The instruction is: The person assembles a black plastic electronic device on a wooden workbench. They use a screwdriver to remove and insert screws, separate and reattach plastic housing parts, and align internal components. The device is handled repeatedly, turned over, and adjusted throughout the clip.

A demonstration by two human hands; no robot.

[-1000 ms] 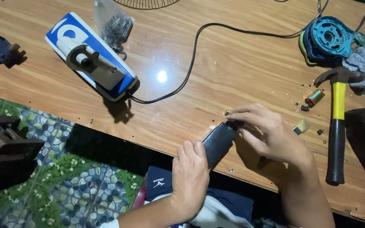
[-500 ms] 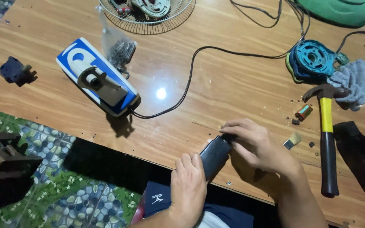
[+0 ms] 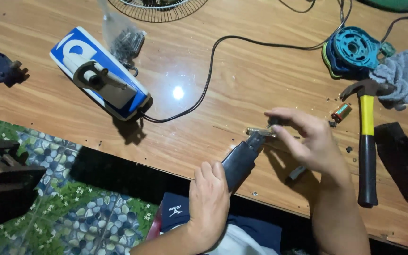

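Note:
My left hand (image 3: pixel 208 205) grips the rear of a black, flat, handle-like tool (image 3: pixel 239 160) at the table's near edge. The tool points up and to the right, and a brass-coloured metal piece (image 3: pixel 260 132) shows at its tip. My right hand (image 3: pixel 308 141) reaches over that tip, with fingers pinching the brass piece. Both hands are over the wooden table (image 3: pixel 242 61), just left of a hammer (image 3: pixel 367 141).
An upturned blue and white clothes iron (image 3: pixel 100 75) with a black cord (image 3: pixel 208 80) lies at left. A bag of screws (image 3: pixel 127 41), a fan grille (image 3: pixel 157 7), a blue motor part (image 3: pixel 352 47), a grey rag (image 3: pixel 402 75), a small battery (image 3: pixel 342 112) and dark objects surround them.
The view has shifted and closed in on the hands. My right hand has moved from covering the black tool to its tip, and the brass piece now shows there.

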